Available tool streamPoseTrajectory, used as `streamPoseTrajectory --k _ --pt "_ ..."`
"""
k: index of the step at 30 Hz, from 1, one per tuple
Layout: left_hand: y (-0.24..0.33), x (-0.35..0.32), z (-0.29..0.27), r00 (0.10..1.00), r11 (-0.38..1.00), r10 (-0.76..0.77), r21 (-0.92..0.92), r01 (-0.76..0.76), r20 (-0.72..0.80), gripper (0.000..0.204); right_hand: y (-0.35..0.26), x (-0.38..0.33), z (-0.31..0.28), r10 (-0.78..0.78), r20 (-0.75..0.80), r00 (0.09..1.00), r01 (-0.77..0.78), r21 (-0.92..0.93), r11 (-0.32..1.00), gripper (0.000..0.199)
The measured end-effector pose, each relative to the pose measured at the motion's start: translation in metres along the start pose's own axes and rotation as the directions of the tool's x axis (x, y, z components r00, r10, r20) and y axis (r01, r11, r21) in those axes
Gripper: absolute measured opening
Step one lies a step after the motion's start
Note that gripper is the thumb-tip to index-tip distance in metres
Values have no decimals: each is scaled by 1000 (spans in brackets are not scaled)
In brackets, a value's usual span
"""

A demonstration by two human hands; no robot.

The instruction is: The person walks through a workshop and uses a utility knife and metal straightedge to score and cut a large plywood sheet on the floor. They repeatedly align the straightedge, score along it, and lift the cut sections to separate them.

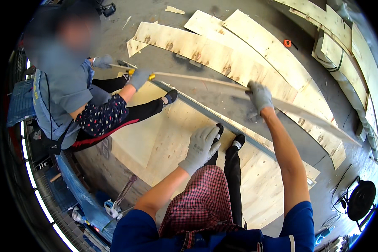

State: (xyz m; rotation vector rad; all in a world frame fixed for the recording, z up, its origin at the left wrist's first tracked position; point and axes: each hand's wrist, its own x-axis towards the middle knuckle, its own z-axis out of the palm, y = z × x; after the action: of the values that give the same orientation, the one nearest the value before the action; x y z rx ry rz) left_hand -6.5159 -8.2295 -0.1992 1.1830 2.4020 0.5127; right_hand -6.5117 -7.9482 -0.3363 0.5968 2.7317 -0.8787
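My gloved right hand (259, 95) is closed around the edge of a long, thin wooden strip (201, 80), which is held up and slants from the far left toward the right. My gloved left hand (200, 149) hovers over a large plywood sheet (151, 134), its fingers stretched out and nothing in them. Across from me on the left, a seated person has one gloved hand (139, 80) by the strip, with something yellow at it. Their other gloved hand (103, 61) is near the strip's far end. A grey metal rail (248, 137) runs along the plywood below the strip.
Loose plywood boards (227, 54) overlap on the floor ahead. A strapped stack of boards (338, 61) stands at far right, near an orange tape measure (287, 43). A round black stool (361, 200) is at lower right. Blue plastic sheeting (82, 197) lies at lower left.
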Motion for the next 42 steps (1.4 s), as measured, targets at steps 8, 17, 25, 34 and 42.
streamPoseTrajectory --k 8,17,25,34,42 --pt "-53 -204 42 868 929 -352 14 371 349 51 -33 -80 -59 -65 -326 943 14 -156 988 43" --pt "-127 -382 12 580 521 -659 -265 811 479 35 9 -592 70 757 423 498 -840 20 542 35" --pt "-189 -343 14 774 655 -475 -420 628 418 26 -109 -806 155 816 566 121 -907 396 -140 28" --pt "-75 -227 -13 874 570 -338 -663 485 349 17 -127 -766 135 814 383 438 -542 834 -101 29" --pt "37 -249 68 792 659 -322 -478 581 518 15 -97 -935 183 887 423 184 -116 906 -408 28"
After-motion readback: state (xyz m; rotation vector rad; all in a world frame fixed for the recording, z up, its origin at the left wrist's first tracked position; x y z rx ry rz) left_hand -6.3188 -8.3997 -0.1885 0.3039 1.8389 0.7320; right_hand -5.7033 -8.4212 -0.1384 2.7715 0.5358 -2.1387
